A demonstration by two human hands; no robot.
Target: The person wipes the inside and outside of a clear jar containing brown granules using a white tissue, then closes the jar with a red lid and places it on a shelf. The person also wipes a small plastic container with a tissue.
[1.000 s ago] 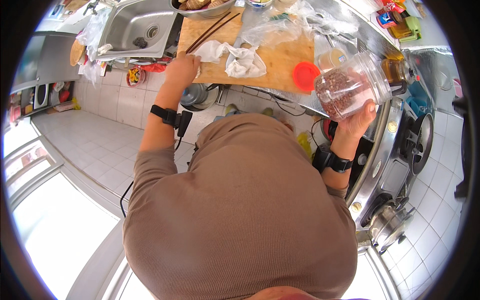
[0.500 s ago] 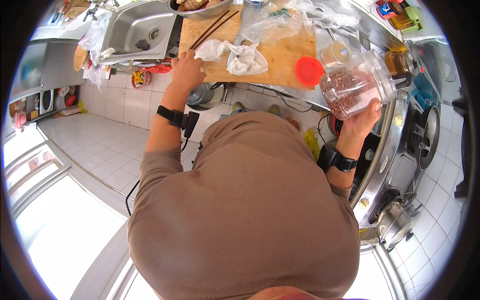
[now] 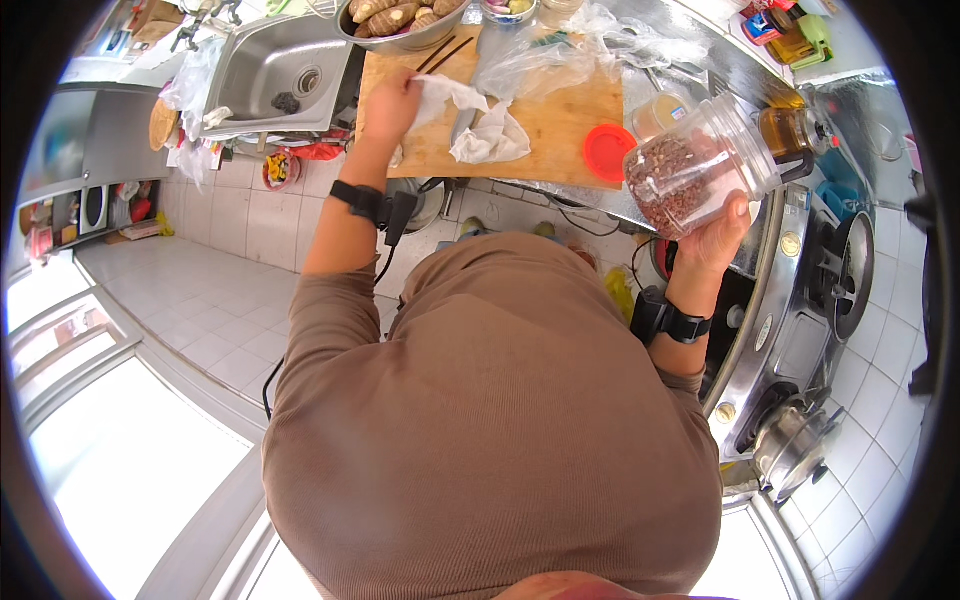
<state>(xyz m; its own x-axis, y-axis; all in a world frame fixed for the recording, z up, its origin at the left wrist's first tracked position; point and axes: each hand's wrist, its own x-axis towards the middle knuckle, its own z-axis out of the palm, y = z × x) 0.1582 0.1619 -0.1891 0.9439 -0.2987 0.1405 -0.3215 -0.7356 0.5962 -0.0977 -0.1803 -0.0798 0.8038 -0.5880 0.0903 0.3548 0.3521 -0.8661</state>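
My left hand (image 3: 392, 102) is over the left edge of the wooden cutting board (image 3: 560, 120), its fingers closed on one end of a crumpled white cloth or paper towel (image 3: 493, 137). The rest of the white piece lies across the board. Two dark chopsticks (image 3: 447, 55) rest just beyond that hand, their near ends hidden. In my right hand (image 3: 718, 235) is a clear plastic jar (image 3: 690, 170), tilted and without a lid, with reddish-brown granules gathered toward its base. A red round lid (image 3: 608, 152) lies on the board's right part, beside the jar.
A metal bowl of striped root vegetables (image 3: 400, 38) stands behind the board, with clear plastic bags (image 3: 550, 65) to its right. The steel sink (image 3: 285, 80) is at the left. A stove (image 3: 790, 320) with a lidded pan and pot runs along the right, near an oil jug (image 3: 785, 132).
My left hand has moved away from me and slightly right, raising the end of the white piece over the chopsticks. The jar has shifted a little left with my right hand.
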